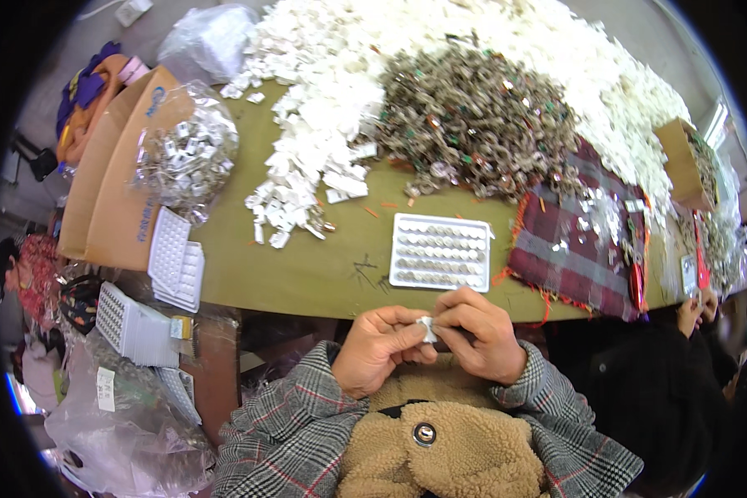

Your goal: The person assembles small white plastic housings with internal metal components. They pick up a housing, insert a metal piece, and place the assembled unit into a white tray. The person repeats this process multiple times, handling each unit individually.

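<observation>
My left hand [382, 349] and my right hand [476, 334] meet in front of my chest, just off the table's near edge. Pinched between the fingertips of both is a small white piece [427, 329], mostly covered, so its exact kind does not show. Right beyond my hands, a white plastic tray [400, 249] lies on the table, filled with rows of small, round, whitish and grey pieces. Behind it rises a heap of grey-brown, ring-like pieces [481, 116]. Small white folded pieces [299, 166] are piled to its left and behind it.
A cardboard box [100, 207] and a clear bag of small pieces [192, 149] stand at the left. Stacked white trays [137, 328] sit below them. On the right lie a plaid cloth [556, 249] and red-handled scissors [637, 286]. Another person's hand [690, 315] works at far right.
</observation>
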{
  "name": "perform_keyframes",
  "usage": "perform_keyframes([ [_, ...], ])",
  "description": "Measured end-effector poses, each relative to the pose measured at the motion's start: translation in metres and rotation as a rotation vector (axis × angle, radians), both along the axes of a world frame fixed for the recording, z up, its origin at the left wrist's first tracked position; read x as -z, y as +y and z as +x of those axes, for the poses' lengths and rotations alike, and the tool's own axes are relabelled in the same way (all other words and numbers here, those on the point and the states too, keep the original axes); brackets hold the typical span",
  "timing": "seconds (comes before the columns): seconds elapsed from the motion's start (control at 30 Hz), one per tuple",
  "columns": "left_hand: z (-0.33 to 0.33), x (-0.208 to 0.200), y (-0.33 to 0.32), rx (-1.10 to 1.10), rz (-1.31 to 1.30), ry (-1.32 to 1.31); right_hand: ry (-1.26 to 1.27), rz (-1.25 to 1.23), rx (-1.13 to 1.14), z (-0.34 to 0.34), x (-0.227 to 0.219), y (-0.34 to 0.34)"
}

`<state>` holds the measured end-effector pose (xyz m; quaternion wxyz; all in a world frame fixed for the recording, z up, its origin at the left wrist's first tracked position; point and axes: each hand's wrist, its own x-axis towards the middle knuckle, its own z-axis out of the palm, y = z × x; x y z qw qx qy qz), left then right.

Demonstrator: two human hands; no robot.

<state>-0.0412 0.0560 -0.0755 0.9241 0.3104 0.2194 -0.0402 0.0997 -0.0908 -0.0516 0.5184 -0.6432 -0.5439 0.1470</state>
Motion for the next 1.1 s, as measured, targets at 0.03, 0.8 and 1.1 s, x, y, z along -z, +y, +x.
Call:
perform_keyframes([
  [0.03,0.001,-0.002,0.002,0.010,0.012,-0.036,0.011,0.000,0.003,-0.001,-0.002,0.000],
  [0.8,0.015,0.001,0.101,-0.417,2.080,0.262,-0.205,-0.169,-0.025,0.007,-0.040,-0.004],
  [1.1,-0.002,0.010,0.096,-0.590,1.954,0.179,-0.222,-0.449,-0.150,0.027,-0.062,0.100],
])
